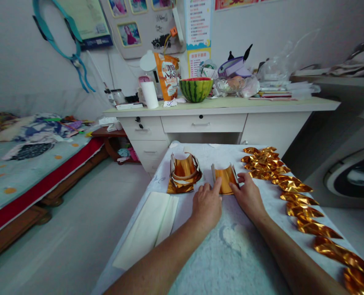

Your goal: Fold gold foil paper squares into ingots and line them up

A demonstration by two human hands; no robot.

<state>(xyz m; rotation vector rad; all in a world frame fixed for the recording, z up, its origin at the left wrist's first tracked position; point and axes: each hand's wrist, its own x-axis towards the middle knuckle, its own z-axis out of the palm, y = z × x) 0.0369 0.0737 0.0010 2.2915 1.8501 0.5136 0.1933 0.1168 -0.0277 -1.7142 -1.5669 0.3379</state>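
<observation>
Both hands are at a curved stack of gold foil sheets (225, 176) on the cloth-covered table. My left hand (207, 203) touches its lower left edge with the index finger stretched out, the other fingers curled. My right hand (248, 196) pinches the right edge of the same stack between thumb and fingers. To the left stands a larger curled pile of gold foil (184, 172) with pale backing. Folded gold foil pieces (294, 184) lie overlapping in a long row down the table's right side.
White paper sheets (148, 227) lie on the table's left part. Behind is a desk (218, 107) bearing a watermelon bowl (195, 89), an orange pouch (167, 78) and plastic bags. A bed (31, 172) stands left, a washing machine (353, 172) right.
</observation>
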